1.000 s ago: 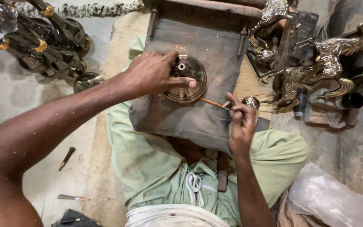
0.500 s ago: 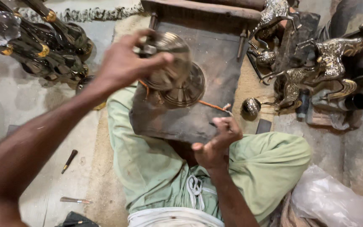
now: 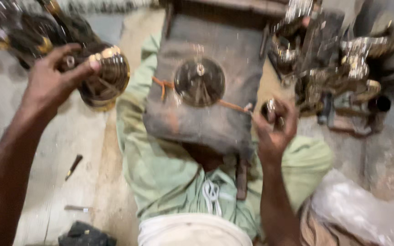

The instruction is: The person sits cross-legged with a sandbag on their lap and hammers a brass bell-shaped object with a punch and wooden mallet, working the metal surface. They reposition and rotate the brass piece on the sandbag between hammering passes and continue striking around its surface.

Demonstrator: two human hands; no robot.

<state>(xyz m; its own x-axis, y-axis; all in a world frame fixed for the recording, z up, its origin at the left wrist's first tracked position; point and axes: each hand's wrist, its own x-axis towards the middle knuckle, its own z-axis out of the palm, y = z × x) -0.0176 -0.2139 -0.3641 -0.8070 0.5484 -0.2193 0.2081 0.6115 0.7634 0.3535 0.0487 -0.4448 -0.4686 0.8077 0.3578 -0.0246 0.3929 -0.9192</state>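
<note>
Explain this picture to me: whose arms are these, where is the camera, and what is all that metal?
The camera sits on a person's head and looks down at their lap and arms. The left hand holds a round, ribbed brass piece out to the side. The right hand grips a small shiny metal part; the picture is too blurred to tell what kind. A dark work block lies across the green-clothed legs, with a round metal disc on top. Ornate metal pieces are heaped at the right, and a small tool lies on the floor.

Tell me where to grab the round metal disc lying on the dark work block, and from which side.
Probably by its outer rim, from above. The round metal disc lies flat on the dark work block, face up and free of both hands, so only the edge offers purchase. The centre knob looks too small. Motion blur hides finer detail.
</note>
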